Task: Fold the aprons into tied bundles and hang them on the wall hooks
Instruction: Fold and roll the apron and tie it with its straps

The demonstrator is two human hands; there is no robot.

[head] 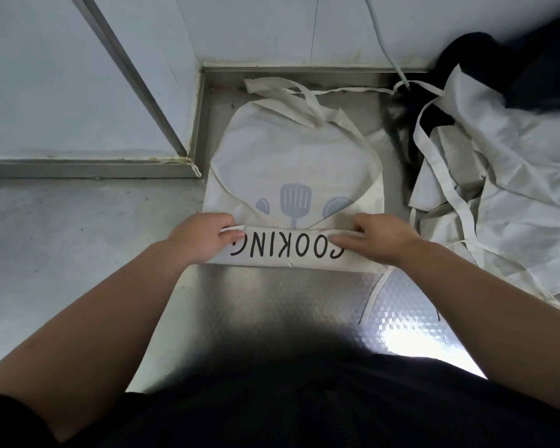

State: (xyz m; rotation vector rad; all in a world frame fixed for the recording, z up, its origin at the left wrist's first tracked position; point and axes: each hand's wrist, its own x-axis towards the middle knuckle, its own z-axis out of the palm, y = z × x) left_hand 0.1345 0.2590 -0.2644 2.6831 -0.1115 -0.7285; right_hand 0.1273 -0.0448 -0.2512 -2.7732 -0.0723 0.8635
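Your left hand (204, 236) and right hand (382, 240) each pinched the rolled near edge of the one apron (291, 156) lying flat on the steel counter (272, 302), fingers curled over the fold. The cloth looked light, soft and floppy, best held at both ends. I couldn't count the heap of aprons (498, 189) beside it.

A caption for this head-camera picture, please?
Left hand and right hand pinch the folded near edge of a COOKING apron on a steel counter.
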